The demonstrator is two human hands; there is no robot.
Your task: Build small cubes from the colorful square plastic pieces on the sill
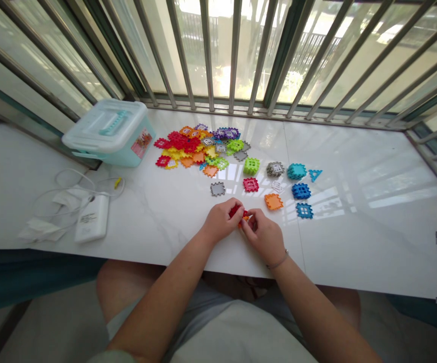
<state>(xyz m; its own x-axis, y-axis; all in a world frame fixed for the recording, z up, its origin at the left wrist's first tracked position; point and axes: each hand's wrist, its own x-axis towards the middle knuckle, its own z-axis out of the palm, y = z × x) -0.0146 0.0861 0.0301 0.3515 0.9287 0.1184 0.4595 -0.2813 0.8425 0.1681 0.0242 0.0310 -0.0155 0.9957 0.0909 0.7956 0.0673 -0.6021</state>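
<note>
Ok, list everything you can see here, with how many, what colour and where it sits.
storage box: one, pale blue with a clear lid, far left of the white sill.
power bank: one, white, near left, with a white cable looped beside it.
pile of tiles: many, red, yellow, orange, green, purple and grey, centre back.
loose tiles: about ten, spread right of the pile, among them a green cube, grey tile, orange tile and blue tile.
window bars: a row, grey metal, behind the sill.
red and orange pieces: small, count unclear, between both hands.
left hand, right hand: bare, both gripping the pieces.
</note>
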